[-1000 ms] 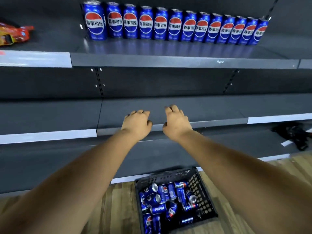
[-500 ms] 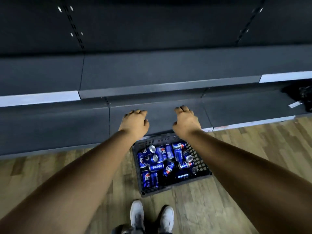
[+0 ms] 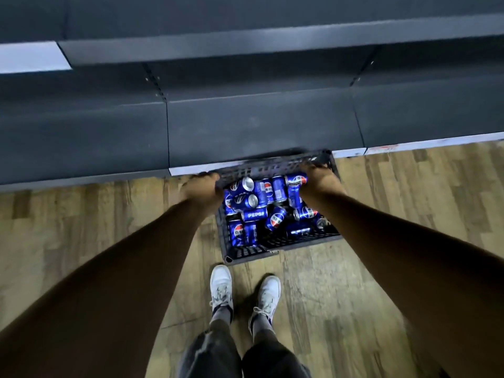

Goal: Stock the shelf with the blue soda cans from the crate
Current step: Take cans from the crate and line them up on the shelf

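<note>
A: Where are we with the cans [image 3: 268, 207]?

B: They lie loose in the crate [image 3: 253, 251], which sits on the floor [image 3: 381, 214] hard against the foot of the shelf [image 3: 245, 126]. They are jumbled, mostly on their sides, some with the tops towards us.

A: And our hands?

B: Our left hand [image 3: 203, 188] is at the crate's far left corner. Our right hand [image 3: 320, 181] is at the far right, just beside a can that lies along that edge. Both are blurred. We see the backs only, so we cannot tell how far either grip is closed, or whether it has the rim, a can or nothing.

A: How will they handle?

B: We judge a full can to be fairly heavy for its size, stiff along its length and smooth, so it could slip. The thin wall would likely dent if squeezed hard or dropped. We would wrap the fingers round the middle of the body, not the ends.

A: And from a pile like that?

B: Take the top ones first. Pulling one from underneath may set the others rolling.

A: The crate itself?

B: Probably heavy with that load. It looks like stiff plastic lattice, so we would take hold of the rim at opposite sides.
</note>
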